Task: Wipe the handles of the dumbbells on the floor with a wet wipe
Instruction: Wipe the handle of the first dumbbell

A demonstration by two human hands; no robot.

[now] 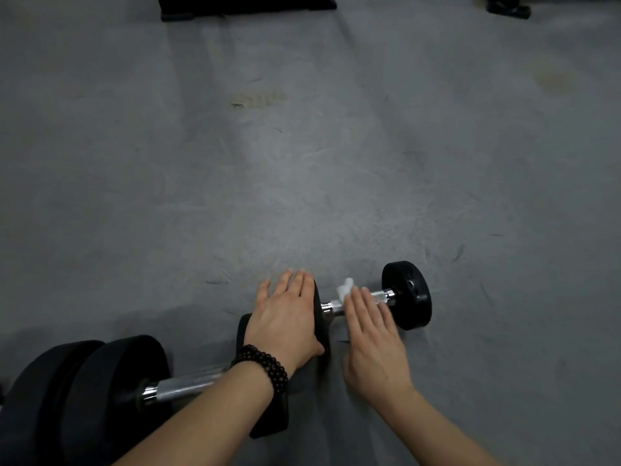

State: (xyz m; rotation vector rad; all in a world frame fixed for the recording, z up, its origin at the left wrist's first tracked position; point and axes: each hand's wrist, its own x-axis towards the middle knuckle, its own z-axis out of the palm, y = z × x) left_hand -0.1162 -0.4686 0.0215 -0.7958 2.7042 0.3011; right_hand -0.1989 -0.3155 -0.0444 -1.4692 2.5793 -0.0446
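1. Where the two hands meet, low in the middle of the frame, a small dumbbell [376, 302] lies on the gray floor [302, 163].
2. Its shiny handle [379, 295] runs between two black round weights.
3. A white wet wipe [346, 290] sits bunched on the handle, right at the fingertips of the right hand [373, 338].
4. The right hand lies flat over the handle with its fingers straight and close together.
5. The left hand [285, 317] rests flat on the near black weight [321, 317], fingers straight, not curled around it.
6. A dark bead bracelet [265, 366] is on the left wrist.
7. A bigger dumbbell [100, 388] lies in the lower left of the frame, with a silver bar and fat black weights.
8. Dark things [245, 6] sit at the top edge, too dim to tell what they are.
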